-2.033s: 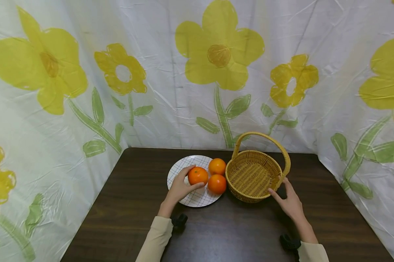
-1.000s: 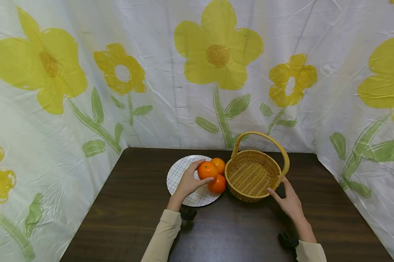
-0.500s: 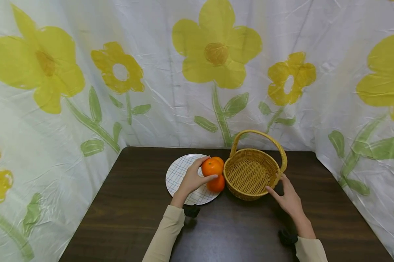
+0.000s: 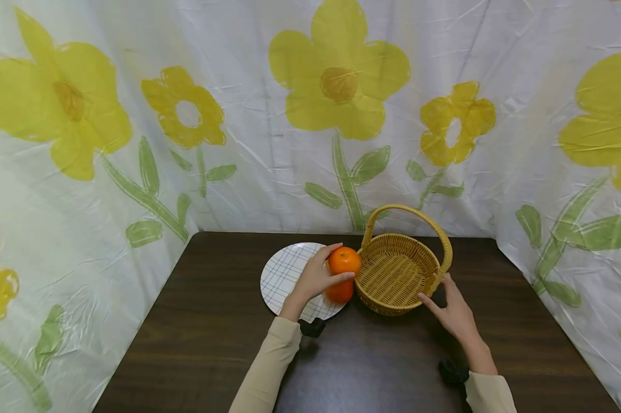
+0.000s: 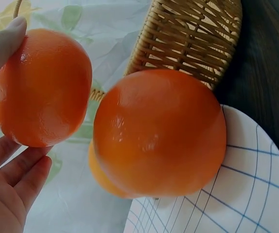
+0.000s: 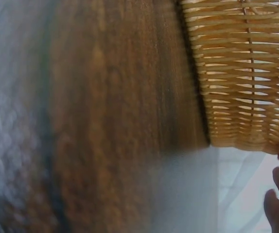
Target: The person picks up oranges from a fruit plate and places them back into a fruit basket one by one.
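Carrying an orange (image 4: 344, 260) pinched in my left grip (image 4: 317, 279), lifted off the plate (image 4: 284, 272) just beside the basket (image 4: 398, 281) rim, I steady that basket with my spread right grip (image 4: 452, 312); next comes clearing the rim and lowering inside.

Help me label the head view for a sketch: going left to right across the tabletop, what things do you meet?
Checked plate → left hand → the orange it holds → wicker basket → right hand by the basket's handle base.
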{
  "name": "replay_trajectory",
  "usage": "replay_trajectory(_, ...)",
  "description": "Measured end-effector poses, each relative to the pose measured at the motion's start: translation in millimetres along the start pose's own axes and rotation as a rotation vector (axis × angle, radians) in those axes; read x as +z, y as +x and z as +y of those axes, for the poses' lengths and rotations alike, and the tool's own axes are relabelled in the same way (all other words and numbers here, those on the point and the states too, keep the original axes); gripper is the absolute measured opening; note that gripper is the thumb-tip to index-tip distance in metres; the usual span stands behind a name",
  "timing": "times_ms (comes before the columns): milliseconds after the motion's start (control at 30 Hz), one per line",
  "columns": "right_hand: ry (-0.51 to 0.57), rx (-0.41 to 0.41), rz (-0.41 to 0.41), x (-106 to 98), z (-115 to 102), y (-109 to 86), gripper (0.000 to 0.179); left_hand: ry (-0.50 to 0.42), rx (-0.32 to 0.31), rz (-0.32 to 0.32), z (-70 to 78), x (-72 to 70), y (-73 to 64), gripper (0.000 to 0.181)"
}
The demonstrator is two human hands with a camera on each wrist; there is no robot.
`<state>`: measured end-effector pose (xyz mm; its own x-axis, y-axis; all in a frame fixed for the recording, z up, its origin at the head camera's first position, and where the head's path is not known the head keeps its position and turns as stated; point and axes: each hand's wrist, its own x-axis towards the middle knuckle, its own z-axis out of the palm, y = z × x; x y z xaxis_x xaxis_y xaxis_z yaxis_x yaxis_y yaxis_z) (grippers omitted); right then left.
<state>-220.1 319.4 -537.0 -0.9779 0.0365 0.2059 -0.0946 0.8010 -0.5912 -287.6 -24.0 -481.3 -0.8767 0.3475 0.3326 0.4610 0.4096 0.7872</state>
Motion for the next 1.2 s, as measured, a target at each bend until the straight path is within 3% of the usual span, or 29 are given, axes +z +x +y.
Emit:
replay_trajectory(467, 0.009, -0.007, 0.017, 1, 0, -0.4, 0.076, -0.013, -0.026, -0.044, 5.8, 15.5, 9.1, 0.074)
replay_trajectory(1200, -0.007, -0.04, 0.029, 0, -2, 0.1, 0.073, 0.044, -0.035, -0.07, 12.7, 21.3, 24.8, 0.075)
